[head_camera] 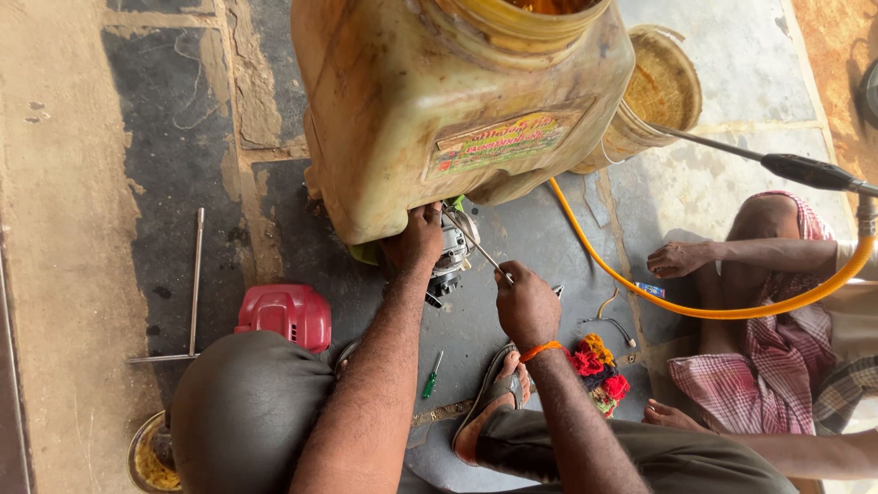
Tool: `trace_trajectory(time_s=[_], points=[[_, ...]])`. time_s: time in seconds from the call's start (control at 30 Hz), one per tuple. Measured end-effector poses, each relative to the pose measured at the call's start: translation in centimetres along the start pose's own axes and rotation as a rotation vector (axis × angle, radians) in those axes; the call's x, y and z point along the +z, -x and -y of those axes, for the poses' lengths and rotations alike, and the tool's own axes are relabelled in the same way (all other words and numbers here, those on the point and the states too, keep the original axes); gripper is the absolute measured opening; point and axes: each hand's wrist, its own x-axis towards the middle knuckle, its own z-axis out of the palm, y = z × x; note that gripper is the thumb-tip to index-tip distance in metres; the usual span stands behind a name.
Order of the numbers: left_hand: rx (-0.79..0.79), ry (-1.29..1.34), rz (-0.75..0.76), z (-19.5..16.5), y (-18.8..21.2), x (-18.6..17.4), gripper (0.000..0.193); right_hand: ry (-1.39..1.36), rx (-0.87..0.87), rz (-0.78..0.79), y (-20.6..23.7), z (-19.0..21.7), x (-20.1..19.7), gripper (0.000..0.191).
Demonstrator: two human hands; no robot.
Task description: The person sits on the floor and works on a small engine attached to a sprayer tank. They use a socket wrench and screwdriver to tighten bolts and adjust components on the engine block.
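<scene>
Tank [430,119] — yellowed plastic, stained, tipped on floor | my left hand [416,240] grips its lower edge above small engine [455,252] | my right hand [526,306] pinches thin metal rod [474,245] — long axis diagonal, tip pointing up-left into engine.

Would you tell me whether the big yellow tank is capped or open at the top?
Open: the tank shows a bare threaded neck with no cap on it, and a round lid lies on the floor beside it.
</scene>
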Motion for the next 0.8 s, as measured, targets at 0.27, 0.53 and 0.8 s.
trace_trajectory(time_s=[0.27,0.53,0.8], points=[[0.045,0.001,0.063,0.0,0.4,-0.4,0.050,-0.111,-0.243,-0.048,-3.6,-8.2,0.3,0.022],[0.010,-0.023,0.015,-0.9,0.8,-1.4,0.046,-0.726,0.236,0.228,-3.7,-14.5,9.2,0.024],[-0.008,0.032,0.012,-1.4,1.4,-1.7,0.044,-0.544,0.395,0.487,0.7,-10.4,15.9,0.031]])
